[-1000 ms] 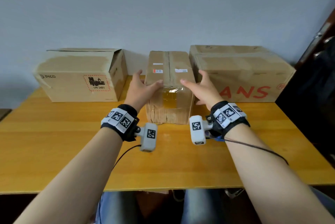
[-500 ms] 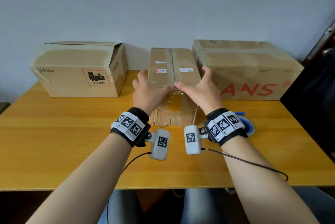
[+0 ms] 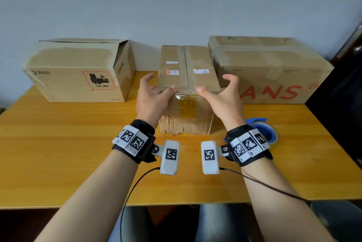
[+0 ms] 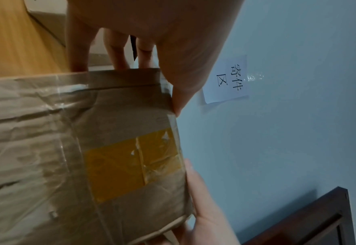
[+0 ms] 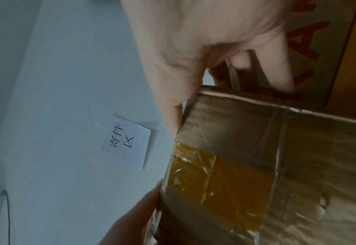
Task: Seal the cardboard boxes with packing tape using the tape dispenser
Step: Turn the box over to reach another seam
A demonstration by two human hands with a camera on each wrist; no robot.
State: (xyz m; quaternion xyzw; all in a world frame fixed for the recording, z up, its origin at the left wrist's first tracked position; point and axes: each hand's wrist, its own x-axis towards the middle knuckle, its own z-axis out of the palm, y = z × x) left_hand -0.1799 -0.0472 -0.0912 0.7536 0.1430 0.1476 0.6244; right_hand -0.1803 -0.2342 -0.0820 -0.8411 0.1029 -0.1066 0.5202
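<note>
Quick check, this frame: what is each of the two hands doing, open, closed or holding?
Left hand: open, thumb touching the middle cardboard box.
Right hand: open, thumb at the same box's edge.

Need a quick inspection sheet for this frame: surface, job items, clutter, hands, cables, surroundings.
Surface: wooden table, orange-yellow.
Job's things: middle box taped along its top seam, yellow tape on its front; PICO box left, top flap raised; red-lettered box right; blue tape dispenser beside the right wrist.
Clutter: nothing seen.
Grippers: left hand and right hand open, thumbs at the middle box's front top edge.
Cables: black cable from each wrist camera.
Surroundings: pale wall, paper sign, dark wooden furniture right.
</note>
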